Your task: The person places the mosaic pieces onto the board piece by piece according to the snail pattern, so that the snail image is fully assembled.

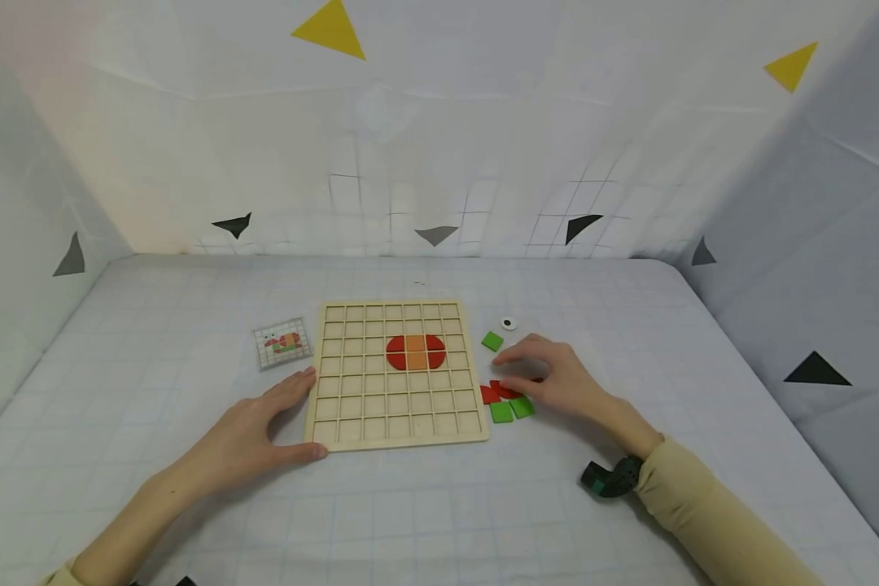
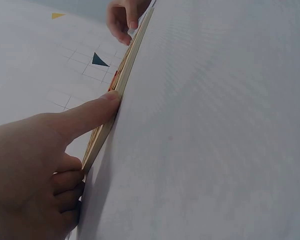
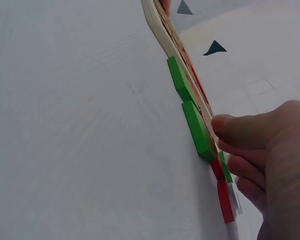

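Observation:
A wooden grid board [image 1: 376, 385] holds two orange pieces [image 1: 415, 352] with red rounded pieces [image 1: 395, 353] on both sides. My left hand [image 1: 242, 443] rests against the board's left side, thumb at the near corner and fingers higher up; the left wrist view shows this thumb [image 2: 97, 110] on the edge. Right of the board, my right hand [image 1: 567, 378] hovers with thumb and index finger apart, the thumb over loose red pieces [image 1: 489, 395]. Two green pieces [image 1: 501, 413] lie just below them. In the right wrist view, the right hand [image 3: 270, 145] is beside green pieces [image 3: 197, 130].
A small card [image 1: 282, 343] with a coloured pattern on a grid lies left of the board. Beyond my right hand are another green piece [image 1: 492, 341] and a white disc [image 1: 509, 324] with a black centre. White walls surround the table on three sides.

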`<state>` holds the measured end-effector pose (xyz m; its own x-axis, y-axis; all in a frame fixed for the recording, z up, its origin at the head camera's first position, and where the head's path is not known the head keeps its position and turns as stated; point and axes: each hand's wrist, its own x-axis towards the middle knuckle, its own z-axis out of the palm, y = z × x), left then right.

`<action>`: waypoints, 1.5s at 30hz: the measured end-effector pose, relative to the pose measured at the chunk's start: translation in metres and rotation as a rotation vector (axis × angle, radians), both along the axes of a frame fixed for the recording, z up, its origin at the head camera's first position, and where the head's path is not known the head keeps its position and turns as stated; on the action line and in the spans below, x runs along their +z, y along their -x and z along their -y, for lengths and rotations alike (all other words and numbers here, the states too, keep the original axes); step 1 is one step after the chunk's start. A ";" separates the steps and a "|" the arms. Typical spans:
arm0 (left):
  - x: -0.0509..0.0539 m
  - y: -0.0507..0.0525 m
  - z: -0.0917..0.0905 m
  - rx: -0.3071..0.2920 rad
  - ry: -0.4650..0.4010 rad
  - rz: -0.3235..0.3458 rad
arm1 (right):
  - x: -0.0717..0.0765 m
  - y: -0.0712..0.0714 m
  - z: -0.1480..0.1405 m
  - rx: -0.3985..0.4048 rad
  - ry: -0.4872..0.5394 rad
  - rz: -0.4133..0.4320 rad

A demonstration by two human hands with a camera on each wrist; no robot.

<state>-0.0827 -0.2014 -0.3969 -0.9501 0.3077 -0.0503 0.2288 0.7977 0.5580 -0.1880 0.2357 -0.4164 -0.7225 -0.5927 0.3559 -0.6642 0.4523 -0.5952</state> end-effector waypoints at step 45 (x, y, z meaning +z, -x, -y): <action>-0.002 0.001 0.001 -0.011 -0.001 -0.007 | -0.010 -0.002 0.003 0.009 0.028 0.026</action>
<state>-0.0836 -0.2026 -0.3989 -0.9470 0.3184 -0.0434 0.2414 0.7942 0.5576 -0.1862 0.2329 -0.4260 -0.7265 -0.5889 0.3542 -0.6525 0.4293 -0.6245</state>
